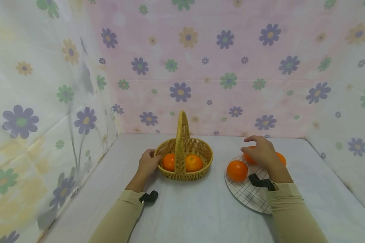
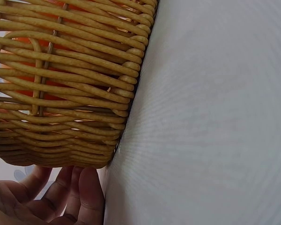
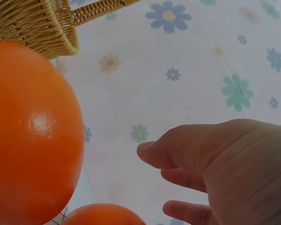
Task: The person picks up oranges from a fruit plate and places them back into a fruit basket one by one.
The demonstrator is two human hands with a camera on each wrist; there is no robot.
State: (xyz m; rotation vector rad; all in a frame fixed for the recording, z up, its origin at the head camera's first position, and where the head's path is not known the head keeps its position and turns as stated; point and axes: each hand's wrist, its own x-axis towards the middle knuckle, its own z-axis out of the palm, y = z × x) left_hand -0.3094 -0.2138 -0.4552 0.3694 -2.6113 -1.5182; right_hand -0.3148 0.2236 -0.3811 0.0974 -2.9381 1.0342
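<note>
A wicker basket (image 1: 211,158) with a tall arched handle stands mid-table, with two round orange fruits (image 1: 193,163) inside. At its left end my left hand (image 1: 148,162) grips the rim, the thumb over the edge and the fingers (image 2: 90,187) bent against the outer side. Over on the right, my right hand (image 1: 260,152) hovers above a plate (image 1: 249,197) with a dark checked pattern. Thumb and fingers are spread apart with nothing between them. Glossy orange fruits lie on that plate: one at the front left (image 1: 237,170), another (image 1: 248,155) partly behind the hand, and a third (image 1: 281,158) partly hidden by the wrist.
A white cloth (image 1: 188,209) covers the table. Flowered fabric walls (image 1: 200,67) rise at the back and on both sides. Dark camera mounts (image 1: 149,196) sit at both wrists.
</note>
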